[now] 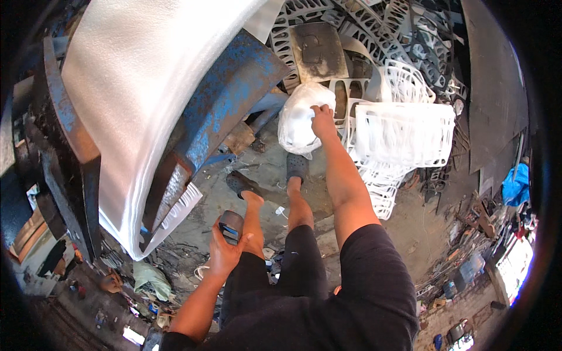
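My right hand (pixel 324 121) reaches forward, its fingers closed on the edge of a translucent plastic bag (pixel 297 130) with white contents. The bag stands just beyond my feet. Nearer my body, my left hand (pixel 225 251) is wrapped round a small dark grey object (pixel 232 222) with a rounded top and a hollow side; its exact kind does not show. Right of the bag lies a pile of white cut-out foam sheets (pixel 404 134) with rows of slots.
A stack of large white foam sheets (pixel 134 88) hangs over a rusty blue metal machine (pixel 234 88) on the left. More slotted offcuts (pixel 374 29) and a stained board (pixel 318 51) lie at the back. Dark panels (pixel 494 82) lean at right, near a blue bag (pixel 516 185).
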The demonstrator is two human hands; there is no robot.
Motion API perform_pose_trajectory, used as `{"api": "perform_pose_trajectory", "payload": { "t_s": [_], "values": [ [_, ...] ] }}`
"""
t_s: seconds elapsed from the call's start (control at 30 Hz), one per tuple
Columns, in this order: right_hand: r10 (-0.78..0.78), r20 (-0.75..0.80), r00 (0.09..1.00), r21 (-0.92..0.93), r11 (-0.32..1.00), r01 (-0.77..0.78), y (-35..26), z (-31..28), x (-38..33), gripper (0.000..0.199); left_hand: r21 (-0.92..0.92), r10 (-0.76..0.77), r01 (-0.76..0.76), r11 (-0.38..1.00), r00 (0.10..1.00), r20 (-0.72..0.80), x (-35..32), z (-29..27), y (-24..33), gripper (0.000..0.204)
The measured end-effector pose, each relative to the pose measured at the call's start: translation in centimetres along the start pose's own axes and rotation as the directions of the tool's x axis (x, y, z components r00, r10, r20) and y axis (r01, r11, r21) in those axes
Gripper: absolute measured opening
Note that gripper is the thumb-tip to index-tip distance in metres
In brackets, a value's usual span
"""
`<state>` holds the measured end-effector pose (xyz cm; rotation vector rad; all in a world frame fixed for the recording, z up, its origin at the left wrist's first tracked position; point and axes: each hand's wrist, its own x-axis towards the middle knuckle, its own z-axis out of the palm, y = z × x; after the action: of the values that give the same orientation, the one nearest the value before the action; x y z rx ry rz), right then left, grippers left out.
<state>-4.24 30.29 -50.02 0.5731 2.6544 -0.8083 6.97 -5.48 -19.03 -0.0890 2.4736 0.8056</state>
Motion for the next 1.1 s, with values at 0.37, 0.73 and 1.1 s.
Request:
{"api": "perform_pose_trajectory", "payload": {
  "t_s": [0.37,0.73,1.1],
  "values": [
    [-0.070,0.617,0.784,0.518,0.786,-0.337,-13.0,-15.0,-14.5,0.040,-0.594,0.020,-0.242,0.767,0.935,-0.354,-0.4,-3.8,7.8,0.063],
    [-0.126,0.223,0.967,0.937,-0.247,-0.248,-35.2,-31.3,-29.3,0.054,-0.502,0.427,-0.636,0.585,0.769,-0.476,-5.3,-17.3,11.2,0.044],
    [-0.051,-0.003,0.999,0.999,0.035,0.005,-44.4,-31.4,-38.4,0.051,-0.690,-0.128,0.008,0.724,0.984,-0.123,6.4,-21.0,3.2,0.039]
  ]
}}
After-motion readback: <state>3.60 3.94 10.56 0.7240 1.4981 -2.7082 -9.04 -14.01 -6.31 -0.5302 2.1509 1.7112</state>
